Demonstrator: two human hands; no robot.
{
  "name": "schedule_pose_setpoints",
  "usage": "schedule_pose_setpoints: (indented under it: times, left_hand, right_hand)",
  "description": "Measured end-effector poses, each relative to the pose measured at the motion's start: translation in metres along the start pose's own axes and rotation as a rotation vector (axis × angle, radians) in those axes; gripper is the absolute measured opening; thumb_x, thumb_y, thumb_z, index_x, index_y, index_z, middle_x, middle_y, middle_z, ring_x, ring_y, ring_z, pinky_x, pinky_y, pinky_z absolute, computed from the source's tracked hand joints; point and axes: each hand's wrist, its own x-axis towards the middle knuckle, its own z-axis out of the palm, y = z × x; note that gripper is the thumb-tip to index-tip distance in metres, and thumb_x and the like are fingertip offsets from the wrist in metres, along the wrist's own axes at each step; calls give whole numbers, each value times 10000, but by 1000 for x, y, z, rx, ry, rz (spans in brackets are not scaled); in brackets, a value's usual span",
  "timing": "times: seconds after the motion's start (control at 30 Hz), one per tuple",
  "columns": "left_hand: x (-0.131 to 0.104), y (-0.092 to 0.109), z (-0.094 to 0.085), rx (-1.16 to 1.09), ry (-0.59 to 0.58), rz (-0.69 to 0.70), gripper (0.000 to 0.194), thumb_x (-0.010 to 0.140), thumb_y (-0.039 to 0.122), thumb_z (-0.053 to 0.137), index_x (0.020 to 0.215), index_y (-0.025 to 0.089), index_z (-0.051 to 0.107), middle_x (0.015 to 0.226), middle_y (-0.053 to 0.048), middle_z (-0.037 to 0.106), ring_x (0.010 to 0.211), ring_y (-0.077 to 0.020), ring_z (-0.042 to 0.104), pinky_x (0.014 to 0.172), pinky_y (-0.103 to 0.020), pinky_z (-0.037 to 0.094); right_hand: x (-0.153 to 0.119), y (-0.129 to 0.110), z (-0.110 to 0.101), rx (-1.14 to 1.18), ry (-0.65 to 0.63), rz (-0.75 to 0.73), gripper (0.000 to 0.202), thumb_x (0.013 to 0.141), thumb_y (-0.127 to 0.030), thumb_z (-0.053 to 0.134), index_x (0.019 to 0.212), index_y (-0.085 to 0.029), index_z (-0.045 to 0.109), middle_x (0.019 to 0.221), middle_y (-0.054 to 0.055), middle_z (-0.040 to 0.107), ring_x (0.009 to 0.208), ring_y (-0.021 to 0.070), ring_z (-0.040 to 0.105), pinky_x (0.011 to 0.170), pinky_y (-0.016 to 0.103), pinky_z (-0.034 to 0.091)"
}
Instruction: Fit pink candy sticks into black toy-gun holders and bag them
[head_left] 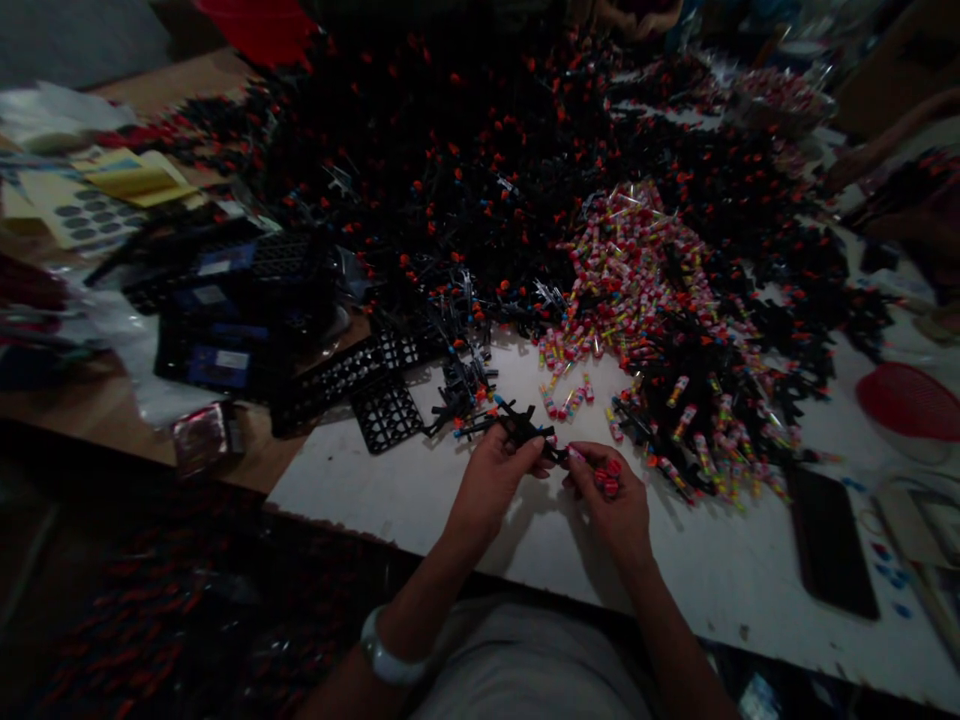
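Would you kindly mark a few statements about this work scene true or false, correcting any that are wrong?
1. The left hand holds a black plastic piece. True.
2. The right hand holds small red pieces. True.
3. The white bracelet is on the right wrist. False: the white bracelet is on the left wrist.
4. The dark phone lies to the left of both hands. False: the dark phone lies to their right.
5. A heap of colourful wrapped pieces lies beyond the hands. True.

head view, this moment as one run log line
left hand: holds black toy | right hand: holds red pieces, by toy's end | ahead: pink-and-yellow pile | right: phone on white table
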Motion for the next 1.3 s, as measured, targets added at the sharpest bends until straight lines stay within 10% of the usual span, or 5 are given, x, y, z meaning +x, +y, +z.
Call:
schedule_pose_setpoints:
  times: [1.3]
  left_hand:
    - [-11,-22,16,-89,280,126,253,711,272,690,911,164,578,814,6,658,692,-113,591,616,-219,466]
  right_hand:
    - [-26,22,25,-157,131,-530,267,852,-134,568,1090,-240,626,917,58,654,865,182,628,721,344,563]
